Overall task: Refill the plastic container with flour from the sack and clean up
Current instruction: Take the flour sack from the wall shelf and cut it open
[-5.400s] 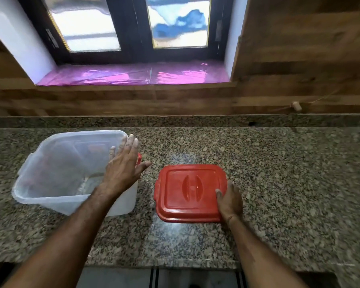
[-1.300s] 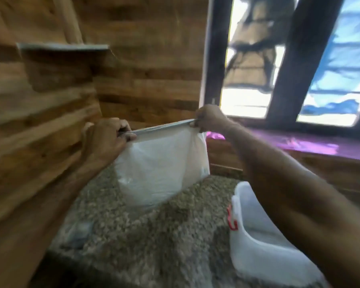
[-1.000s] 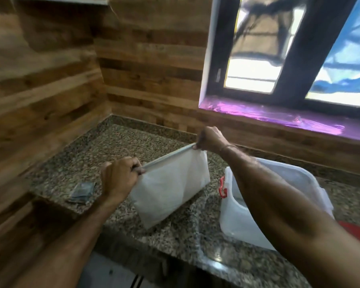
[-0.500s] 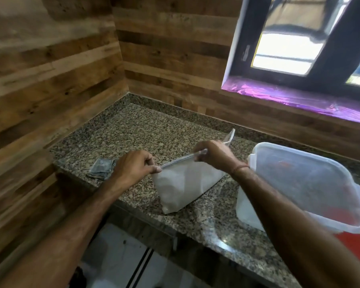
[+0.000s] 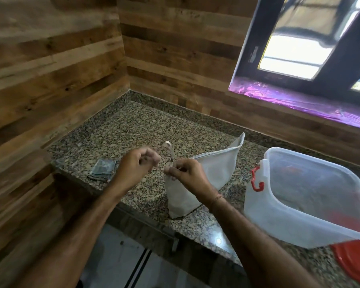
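Note:
The white flour sack stands on the granite counter, its top edge running up to a far corner. My right hand is closed on the sack's near top corner. Just left of it, my left hand is closed, pinching a thin pale strip that rises blurred from that corner. The translucent plastic container with a red latch sits open to the right of the sack, apart from it. A little flour lies at its bottom. The red lid lies partly under its near side.
A folded grey cloth lies on the counter's left end. Wood-panelled walls close the corner at left and behind. A window with a purple-covered sill is at the back right. The counter's front edge drops to the floor.
The sack now rests on the counter. My right hand slid along the top edge to the near corner, and my left hand came off the edge and holds a thin strip there.

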The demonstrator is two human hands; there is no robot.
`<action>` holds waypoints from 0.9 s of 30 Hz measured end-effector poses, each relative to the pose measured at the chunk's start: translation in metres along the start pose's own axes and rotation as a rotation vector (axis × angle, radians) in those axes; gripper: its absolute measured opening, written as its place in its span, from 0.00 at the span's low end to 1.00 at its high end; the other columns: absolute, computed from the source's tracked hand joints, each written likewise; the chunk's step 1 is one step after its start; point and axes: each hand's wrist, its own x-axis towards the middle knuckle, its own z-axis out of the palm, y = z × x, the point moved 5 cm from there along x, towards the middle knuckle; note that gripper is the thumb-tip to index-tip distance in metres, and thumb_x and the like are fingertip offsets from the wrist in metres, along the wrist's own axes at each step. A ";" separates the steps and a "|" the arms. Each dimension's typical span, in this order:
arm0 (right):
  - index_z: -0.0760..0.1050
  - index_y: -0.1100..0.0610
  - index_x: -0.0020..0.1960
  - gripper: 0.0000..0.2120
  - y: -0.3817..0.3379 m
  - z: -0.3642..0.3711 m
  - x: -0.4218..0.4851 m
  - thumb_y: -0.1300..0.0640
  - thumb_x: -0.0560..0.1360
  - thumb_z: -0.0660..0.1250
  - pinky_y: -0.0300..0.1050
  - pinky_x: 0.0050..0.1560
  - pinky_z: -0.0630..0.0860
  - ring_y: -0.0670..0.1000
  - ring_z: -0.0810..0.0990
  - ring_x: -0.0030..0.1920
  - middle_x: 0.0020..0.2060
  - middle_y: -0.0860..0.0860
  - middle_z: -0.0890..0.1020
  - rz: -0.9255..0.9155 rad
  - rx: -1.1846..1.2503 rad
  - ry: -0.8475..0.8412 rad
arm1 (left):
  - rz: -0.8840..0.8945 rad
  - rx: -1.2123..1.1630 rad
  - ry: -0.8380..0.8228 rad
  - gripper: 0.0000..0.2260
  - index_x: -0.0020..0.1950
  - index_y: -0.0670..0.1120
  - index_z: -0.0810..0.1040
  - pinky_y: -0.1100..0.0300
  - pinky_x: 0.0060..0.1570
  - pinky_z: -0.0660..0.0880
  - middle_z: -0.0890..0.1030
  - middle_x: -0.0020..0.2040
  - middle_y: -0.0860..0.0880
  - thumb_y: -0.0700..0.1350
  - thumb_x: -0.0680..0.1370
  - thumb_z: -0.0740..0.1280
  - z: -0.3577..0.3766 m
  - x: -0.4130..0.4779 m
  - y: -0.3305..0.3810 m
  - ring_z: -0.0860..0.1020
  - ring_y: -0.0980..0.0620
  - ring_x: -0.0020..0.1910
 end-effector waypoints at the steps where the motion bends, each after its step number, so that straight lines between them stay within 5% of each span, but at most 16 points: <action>1: 0.80 0.61 0.36 0.15 0.001 0.000 0.000 0.54 0.78 0.75 0.37 0.35 0.73 0.44 0.78 0.33 0.34 0.55 0.82 0.024 0.065 0.012 | -0.017 0.052 -0.040 0.03 0.49 0.51 0.83 0.51 0.49 0.84 0.87 0.43 0.55 0.49 0.79 0.74 0.007 -0.006 -0.012 0.84 0.58 0.43; 3: 0.79 0.65 0.39 0.12 0.004 -0.002 0.000 0.60 0.76 0.76 0.32 0.35 0.74 0.40 0.80 0.33 0.38 0.53 0.81 0.069 0.154 0.055 | -0.027 0.091 -0.122 0.04 0.47 0.53 0.84 0.49 0.49 0.84 0.86 0.41 0.58 0.49 0.74 0.78 0.026 -0.017 -0.025 0.84 0.60 0.41; 6: 0.78 0.71 0.40 0.14 0.006 -0.003 0.002 0.61 0.76 0.77 0.31 0.33 0.73 0.37 0.78 0.32 0.41 0.51 0.78 0.100 0.138 0.105 | 0.040 0.179 -0.033 0.10 0.37 0.55 0.80 0.52 0.38 0.79 0.82 0.33 0.58 0.56 0.72 0.78 0.039 -0.017 -0.023 0.80 0.60 0.33; 10: 0.80 0.62 0.35 0.14 0.006 -0.009 0.002 0.57 0.74 0.79 0.30 0.38 0.72 0.38 0.75 0.40 0.44 0.49 0.74 0.108 -0.013 0.168 | 0.165 0.226 0.076 0.16 0.33 0.52 0.75 0.52 0.31 0.75 0.76 0.29 0.55 0.56 0.75 0.75 0.041 -0.014 -0.024 0.75 0.57 0.29; 12: 0.78 0.56 0.34 0.14 0.009 -0.024 0.000 0.54 0.74 0.78 0.33 0.44 0.75 0.43 0.76 0.47 0.49 0.49 0.76 0.119 -0.094 0.226 | 0.194 0.213 0.058 0.13 0.35 0.49 0.76 0.51 0.32 0.76 0.77 0.30 0.54 0.52 0.74 0.76 0.041 -0.015 -0.028 0.77 0.54 0.30; 15: 0.82 0.61 0.39 0.13 0.027 -0.079 0.003 0.53 0.74 0.78 0.45 0.55 0.82 0.51 0.81 0.53 0.52 0.53 0.81 0.197 -0.059 0.413 | 0.204 0.224 0.021 0.12 0.35 0.49 0.76 0.52 0.32 0.76 0.78 0.30 0.53 0.48 0.74 0.76 0.035 -0.016 -0.038 0.77 0.53 0.31; 20: 0.84 0.60 0.38 0.12 0.047 -0.140 0.008 0.53 0.73 0.80 0.46 0.42 0.78 0.46 0.81 0.36 0.35 0.52 0.85 0.318 -0.124 0.506 | 0.193 0.472 -0.192 0.12 0.43 0.53 0.75 0.54 0.38 0.79 0.80 0.38 0.56 0.60 0.71 0.67 0.036 0.006 -0.021 0.79 0.55 0.36; 24: 0.84 0.62 0.40 0.13 0.044 -0.134 0.020 0.53 0.74 0.78 0.47 0.45 0.82 0.47 0.82 0.39 0.40 0.54 0.86 0.294 -0.165 0.483 | 0.256 0.835 -0.281 0.23 0.58 0.56 0.74 0.54 0.48 0.75 0.80 0.52 0.56 0.72 0.74 0.64 0.081 0.039 0.022 0.80 0.51 0.50; 27: 0.83 0.59 0.40 0.13 0.048 -0.136 0.033 0.50 0.73 0.79 0.45 0.45 0.81 0.51 0.83 0.46 0.47 0.55 0.85 0.286 -0.232 0.480 | 0.271 0.974 -0.238 0.23 0.53 0.52 0.75 0.52 0.49 0.72 0.82 0.51 0.49 0.71 0.76 0.64 0.115 0.062 0.041 0.81 0.46 0.51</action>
